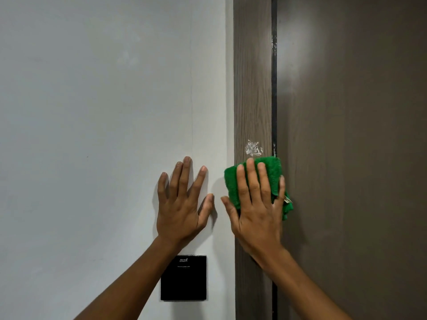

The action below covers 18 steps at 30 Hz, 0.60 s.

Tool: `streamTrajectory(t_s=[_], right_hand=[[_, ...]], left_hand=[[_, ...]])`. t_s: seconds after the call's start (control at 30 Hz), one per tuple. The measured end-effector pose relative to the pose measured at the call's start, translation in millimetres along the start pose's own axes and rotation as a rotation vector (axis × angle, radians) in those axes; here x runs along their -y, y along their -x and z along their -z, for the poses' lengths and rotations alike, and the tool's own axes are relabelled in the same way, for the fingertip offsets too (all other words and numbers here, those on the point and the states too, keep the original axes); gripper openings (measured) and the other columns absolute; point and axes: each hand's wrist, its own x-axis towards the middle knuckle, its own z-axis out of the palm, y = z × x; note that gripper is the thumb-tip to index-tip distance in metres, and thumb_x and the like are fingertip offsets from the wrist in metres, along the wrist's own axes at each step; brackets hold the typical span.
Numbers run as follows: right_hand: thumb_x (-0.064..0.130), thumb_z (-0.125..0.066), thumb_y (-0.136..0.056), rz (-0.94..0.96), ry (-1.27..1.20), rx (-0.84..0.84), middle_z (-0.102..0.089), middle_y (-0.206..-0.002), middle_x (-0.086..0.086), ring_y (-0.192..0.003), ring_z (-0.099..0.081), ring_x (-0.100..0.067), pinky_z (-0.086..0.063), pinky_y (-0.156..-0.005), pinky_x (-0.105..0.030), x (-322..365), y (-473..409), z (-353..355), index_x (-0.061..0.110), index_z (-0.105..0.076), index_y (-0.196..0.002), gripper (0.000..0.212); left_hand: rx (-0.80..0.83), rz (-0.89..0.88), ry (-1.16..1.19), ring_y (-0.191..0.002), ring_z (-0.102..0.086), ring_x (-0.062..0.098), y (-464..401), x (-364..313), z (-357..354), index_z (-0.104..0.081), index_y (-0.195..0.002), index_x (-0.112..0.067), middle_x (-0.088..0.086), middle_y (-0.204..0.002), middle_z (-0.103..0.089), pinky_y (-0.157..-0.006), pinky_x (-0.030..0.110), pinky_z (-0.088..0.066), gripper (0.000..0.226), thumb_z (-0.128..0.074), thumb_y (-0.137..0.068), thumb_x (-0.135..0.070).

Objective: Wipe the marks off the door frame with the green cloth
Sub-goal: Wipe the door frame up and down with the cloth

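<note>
Right hand (256, 204) flat on the green cloth (272, 172), fingers (250, 179) stretched out and a little apart, palm pressing the cloth against the wooden door frame (252, 77). No pinch here: held only by the pressure of the open palm and fingers. Cloth folded into a thick pad, its top edge visible above the fingertips, its right side reaching over the dark gap (274, 100) between the frame and the door (351, 135). Some loose folds of the cloth hanging out under the little finger, with a small pale tag (288, 200) among them.

White marks (253, 148) on the frame just above the cloth, close to its top edge, maybe touching. More small white specks higher up on the dark gap.

Left hand (181, 204) open and flat on the white wall (92, 112), fingers spread wide, holding nothing, thumb pointing toward the right hand. Both hands near each other but apart, at about the same height.

Black square panel (183, 278) on the wall below the left hand, partly covered by the left forearm, with small white print at its top, too small to read. Thin vertical crack line in the wall above the left hand.
</note>
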Motion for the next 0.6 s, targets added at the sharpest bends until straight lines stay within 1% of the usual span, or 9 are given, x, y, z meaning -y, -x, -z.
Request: streamTrajectory(t_s=[0.07,0.1,0.13,0.23,0.33,0.4,0.43,0.53,0.6], right_hand=[[0.054,-0.041,-0.095,0.150,0.042,0.024,-0.015,-0.161,-0.003,-0.149,-0.011,-0.019,-0.009,-0.119,-0.057,-11,21,-3,0.017,-0.021,-0.152,0.070],[0.053,-0.043,-0.095,0.193,0.050,0.035,-0.014,-0.161,-0.002,-0.149,-0.012,-0.019,-0.011,-0.119,-0.058,-17,31,-3,0.018,-0.022,-0.151,0.070],[0.052,-0.044,-0.094,0.194,0.047,0.041,-0.013,-0.161,-0.002,-0.149,-0.012,-0.019,-0.012,-0.118,-0.058,-23,36,-3,0.018,-0.021,-0.151,0.070],[0.050,-0.040,-0.095,0.038,-0.002,0.004,-0.010,-0.161,-0.004,-0.150,-0.008,-0.020,-0.007,-0.119,-0.057,-28,21,3,0.018,-0.013,-0.152,0.071],[0.054,-0.033,-0.096,-0.142,-0.059,-0.044,-0.005,-0.162,-0.006,-0.150,0.000,-0.020,0.001,-0.120,-0.055,-16,-26,7,0.017,-0.005,-0.153,0.073],[0.055,-0.029,-0.097,-0.166,-0.045,-0.050,-0.007,-0.162,-0.007,-0.150,0.000,-0.020,0.002,-0.119,-0.056,-7,-46,5,0.016,-0.007,-0.153,0.072],[0.054,-0.029,-0.098,-0.111,-0.017,-0.045,-0.008,-0.162,-0.006,-0.150,-0.001,-0.020,0.001,-0.119,-0.056,-5,-47,3,0.016,-0.009,-0.153,0.070],[0.054,-0.033,-0.098,0.177,0.059,-0.010,-0.010,-0.162,-0.004,-0.150,-0.008,-0.019,-0.008,-0.119,-0.059,-16,-20,-3,0.019,-0.018,-0.153,0.066],[0.052,-0.038,-0.098,0.237,0.056,0.007,-0.011,-0.162,-0.003,-0.150,-0.010,-0.019,-0.013,-0.118,-0.060,-29,8,-2,0.021,-0.020,-0.152,0.065]], left_hand=[[0.013,-0.008,0.000,-0.153,-0.008,0.027,0,0,1,-0.018,-0.155,-0.023,0.013,-0.165,-0.012,-0.123,0.052,-0.009,0.068,-0.034,-0.096,-0.054],[0.018,-0.006,0.002,-0.153,-0.008,0.028,0,1,1,-0.018,-0.155,-0.023,0.013,-0.165,-0.012,-0.123,0.052,-0.009,0.068,-0.032,-0.096,-0.054],[0.021,-0.003,0.008,-0.153,-0.008,0.028,0,1,2,-0.019,-0.155,-0.023,0.013,-0.165,-0.012,-0.123,0.053,-0.010,0.068,-0.031,-0.096,-0.054],[0.016,0.009,0.025,-0.153,-0.011,0.029,-2,-1,4,-0.023,-0.155,-0.022,0.013,-0.165,-0.015,-0.122,0.054,-0.013,0.068,-0.030,-0.096,-0.055],[0.010,0.009,0.029,-0.153,-0.011,0.029,-1,-1,3,-0.022,-0.155,-0.023,0.012,-0.165,-0.015,-0.122,0.054,-0.013,0.068,-0.030,-0.096,-0.055],[0.014,0.004,0.018,-0.153,-0.010,0.029,0,0,1,-0.020,-0.155,-0.023,0.012,-0.165,-0.014,-0.122,0.054,-0.012,0.068,-0.030,-0.096,-0.055],[0.022,0.004,0.012,-0.153,-0.010,0.029,-1,0,0,-0.019,-0.155,-0.023,0.012,-0.165,-0.013,-0.123,0.053,-0.011,0.068,-0.030,-0.096,-0.054],[0.070,0.016,0.006,-0.153,-0.008,0.028,-2,-3,4,-0.019,-0.155,-0.023,0.012,-0.165,-0.012,-0.123,0.052,-0.009,0.069,-0.033,-0.095,-0.055],[0.098,0.017,0.034,-0.153,-0.007,0.026,-4,-3,12,-0.020,-0.155,-0.024,0.012,-0.165,-0.011,-0.123,0.051,-0.006,0.068,-0.033,-0.095,-0.054]])
